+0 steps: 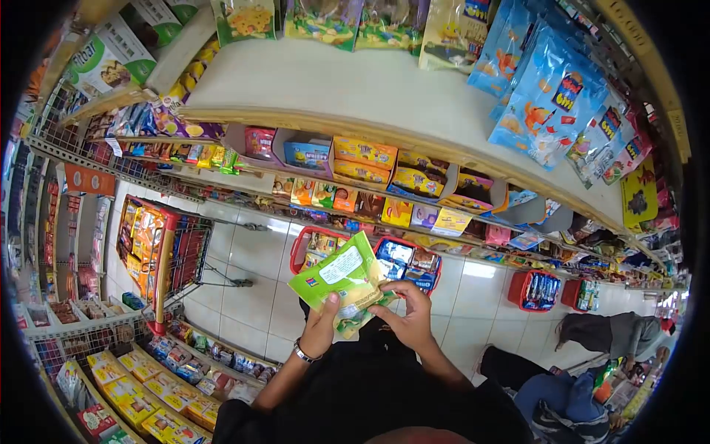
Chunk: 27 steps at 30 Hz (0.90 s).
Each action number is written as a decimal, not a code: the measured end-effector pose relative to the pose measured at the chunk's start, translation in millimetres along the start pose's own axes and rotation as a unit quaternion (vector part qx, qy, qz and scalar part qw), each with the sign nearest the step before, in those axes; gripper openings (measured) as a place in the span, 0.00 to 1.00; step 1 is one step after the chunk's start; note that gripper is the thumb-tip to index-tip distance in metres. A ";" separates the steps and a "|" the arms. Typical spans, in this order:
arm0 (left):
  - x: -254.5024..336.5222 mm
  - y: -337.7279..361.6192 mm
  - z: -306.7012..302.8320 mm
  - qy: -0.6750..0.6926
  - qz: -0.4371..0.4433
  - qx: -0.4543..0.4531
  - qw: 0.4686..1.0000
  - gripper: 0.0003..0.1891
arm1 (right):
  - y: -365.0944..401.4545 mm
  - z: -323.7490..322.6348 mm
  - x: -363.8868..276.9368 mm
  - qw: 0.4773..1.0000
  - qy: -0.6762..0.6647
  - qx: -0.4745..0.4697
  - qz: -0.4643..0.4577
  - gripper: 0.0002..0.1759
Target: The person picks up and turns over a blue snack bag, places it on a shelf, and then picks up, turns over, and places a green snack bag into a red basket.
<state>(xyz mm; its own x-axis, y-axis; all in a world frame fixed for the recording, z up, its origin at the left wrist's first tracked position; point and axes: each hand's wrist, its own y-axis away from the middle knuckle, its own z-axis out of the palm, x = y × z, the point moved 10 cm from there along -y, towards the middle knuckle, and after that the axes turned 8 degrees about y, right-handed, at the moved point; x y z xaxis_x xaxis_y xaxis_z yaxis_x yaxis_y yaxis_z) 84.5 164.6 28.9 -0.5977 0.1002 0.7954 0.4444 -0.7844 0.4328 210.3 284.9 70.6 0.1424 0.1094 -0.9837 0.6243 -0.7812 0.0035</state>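
Observation:
A green snack bag (336,277) with a white printed panel is held in front of my body, its printed side facing up at me. My left hand (319,329) grips its lower left edge, thumb on top; a watch (306,351) circles that wrist. On the right edge, my right hand (405,312) pinches the bag with thumb and fingers. Beyond the bag on the floor are a red basket (297,251) with packets, partly hidden by the bag, and another red basket (438,281) with blue packs.
A white shelf (310,81) ahead carries snack bags, including blue ones (547,103). Boxed sweets (364,154) fill the tier below. A loaded shopping cart (166,251) stands left on the tiled floor (244,296). More red baskets (515,292) and two people (569,399) are at right.

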 end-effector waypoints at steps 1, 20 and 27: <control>-4.2 0.9 -1.5 -0.001 -0.020 -0.002 1.000 0.24 | 4.7 -0.2 3.6 1.000 0.013 0.007 0.018 0.20; 139.8 81.6 116.5 -0.060 0.286 -0.243 0.925 0.36 | 27.6 -101.9 -176.1 0.893 -0.168 0.306 -0.284 0.19; 114.6 84.1 118.6 -0.008 0.260 -0.222 0.940 0.32 | 66.9 -136.0 -220.9 0.831 -0.099 0.332 -0.434 0.21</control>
<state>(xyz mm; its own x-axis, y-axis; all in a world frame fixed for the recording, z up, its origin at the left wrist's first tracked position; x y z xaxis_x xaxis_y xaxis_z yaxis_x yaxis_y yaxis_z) 132.4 182.7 206.8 -0.3641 -0.3610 0.8585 0.3499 -0.9073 -0.2331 325.1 292.0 312.5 -0.3115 0.7575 -0.5737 -0.1463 -0.6348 -0.7587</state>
